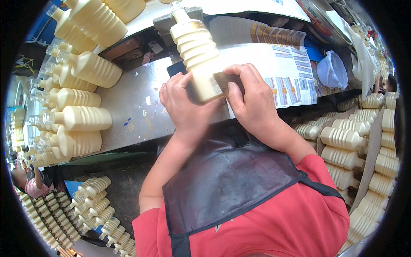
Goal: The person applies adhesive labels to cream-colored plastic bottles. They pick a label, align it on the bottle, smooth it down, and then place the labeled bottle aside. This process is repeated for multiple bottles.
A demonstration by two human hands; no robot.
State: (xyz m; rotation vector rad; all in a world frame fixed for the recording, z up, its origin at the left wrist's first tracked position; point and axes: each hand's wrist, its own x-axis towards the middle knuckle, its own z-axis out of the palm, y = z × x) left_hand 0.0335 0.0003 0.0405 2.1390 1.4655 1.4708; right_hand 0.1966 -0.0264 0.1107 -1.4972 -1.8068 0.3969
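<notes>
A cream-coloured ribbed bottle [199, 48] lies before me, its clear-topped neck propped on a grey block [196, 13] and its base towards me. My left hand [184, 101] grips the bottle's lower left side near the base, the thumb side blurred. Between thumb and fingers of my right hand [252, 88] is a thin, flat brownish piece [223, 83], its material unclear. That piece meets the bottle's lower right side, beside a small printed label. Gold lettering or a band marks the bottle's shoulder. Right of the bottle lies a sheet of printed labels [257, 61].
Several similar bottles [86, 119] line the metal worktop's [138, 106] left side. A pale blue bucket [332, 70] stands at the right. Stacked bottles [342, 138] fill the lower right, and more [96, 199] lie lower left. Other people are at the far left and right.
</notes>
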